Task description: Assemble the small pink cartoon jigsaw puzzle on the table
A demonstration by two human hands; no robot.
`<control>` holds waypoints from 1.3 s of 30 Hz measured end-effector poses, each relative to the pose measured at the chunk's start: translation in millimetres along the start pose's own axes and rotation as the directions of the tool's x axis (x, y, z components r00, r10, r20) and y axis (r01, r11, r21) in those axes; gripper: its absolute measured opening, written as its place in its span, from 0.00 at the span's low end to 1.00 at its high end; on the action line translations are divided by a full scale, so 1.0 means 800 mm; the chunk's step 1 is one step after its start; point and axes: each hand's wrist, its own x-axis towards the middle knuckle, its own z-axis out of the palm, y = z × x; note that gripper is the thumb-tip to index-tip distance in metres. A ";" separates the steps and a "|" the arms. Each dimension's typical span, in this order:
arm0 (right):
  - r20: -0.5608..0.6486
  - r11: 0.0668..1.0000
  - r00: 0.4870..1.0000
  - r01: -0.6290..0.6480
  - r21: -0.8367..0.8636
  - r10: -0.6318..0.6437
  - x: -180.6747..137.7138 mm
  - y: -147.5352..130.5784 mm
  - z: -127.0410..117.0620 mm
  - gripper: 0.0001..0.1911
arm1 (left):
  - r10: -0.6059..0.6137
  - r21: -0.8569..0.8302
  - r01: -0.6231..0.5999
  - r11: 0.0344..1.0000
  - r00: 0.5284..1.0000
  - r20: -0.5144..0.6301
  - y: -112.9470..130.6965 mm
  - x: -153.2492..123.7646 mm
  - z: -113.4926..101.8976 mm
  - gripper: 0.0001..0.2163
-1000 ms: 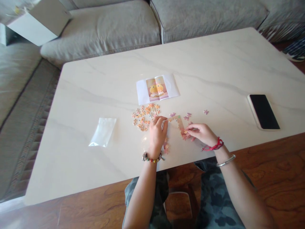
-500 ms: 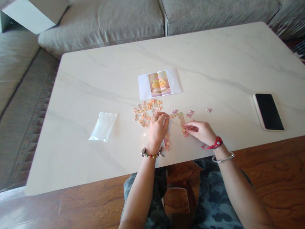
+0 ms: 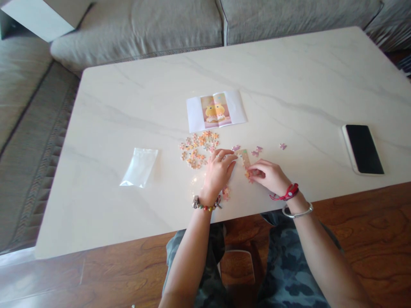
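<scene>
My left hand (image 3: 218,173) lies on the white marble table (image 3: 128,102) with its fingers stretched flat over the left part of a joined strip of puzzle pieces (image 3: 245,158). My right hand (image 3: 268,175) pinches a small puzzle piece at the strip's lower end. A heap of loose pieces (image 3: 197,147) lies just left of my left hand. A few single pieces (image 3: 257,151) and one stray piece (image 3: 283,146) lie to the right. More joined pieces (image 3: 226,193) show below my left hand.
A printed reference picture (image 3: 215,111) on white paper lies beyond the pieces. An empty clear plastic bag (image 3: 140,167) rests at the left, a black phone (image 3: 362,148) at the right. A grey sofa (image 3: 144,25) runs behind the table; a white box (image 3: 41,15) sits top left.
My left hand has flattened and slid right onto the joined strip. My right hand stays pinched at the strip's lower end. The camera has tilted slightly.
</scene>
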 end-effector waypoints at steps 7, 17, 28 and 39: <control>-0.069 0.984 0.996 0.036 -0.177 -0.049 -0.010 0.013 -0.014 0.07 | 0.144 0.084 -0.162 0.983 0.971 0.192 0.027 0.004 0.013 0.11; -0.153 0.922 0.988 -0.041 -0.385 -0.020 -0.038 -0.010 0.022 0.09 | -0.115 0.177 0.082 0.981 0.976 0.186 0.048 0.021 0.027 0.22; -0.054 0.655 0.993 0.028 -0.755 -0.105 -0.032 -0.024 0.046 0.16 | -0.156 0.211 0.102 0.972 0.954 0.256 0.044 0.033 0.028 0.28; 0.205 0.527 0.928 0.347 -0.776 -0.311 -0.017 -0.014 0.032 0.18 | -0.165 0.209 0.108 0.972 0.945 0.281 0.045 0.039 0.028 0.27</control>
